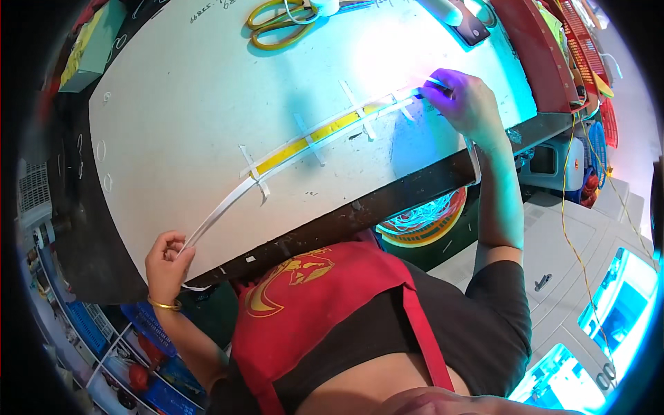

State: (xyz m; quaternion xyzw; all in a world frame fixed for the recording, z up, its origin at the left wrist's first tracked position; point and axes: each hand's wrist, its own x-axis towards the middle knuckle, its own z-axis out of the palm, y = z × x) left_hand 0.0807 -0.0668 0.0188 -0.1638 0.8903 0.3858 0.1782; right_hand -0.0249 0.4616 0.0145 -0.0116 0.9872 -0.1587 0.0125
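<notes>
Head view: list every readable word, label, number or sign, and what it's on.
Pale tabletop, by the yellow-handled scissors: dark handwriting, partly legible; not copied here.
Tabletop's upper edge, right of the scissors: more handwriting, too small to read.
Red apron: yellow emblem; any lettering on it is too blurred to read.

Head camera: the left one of a side-by-side fisheye pair worn on the person's head.
Facing: steeply down, the worktop filling the upper middle and the red apron the lower middle.
Nearness: close, yet wide enough to take in the left hand and right hand whole.
Fisheye rim: dark and rounded, with white shelves near it at lower left and a grey cabinet toward lower right.
</notes>
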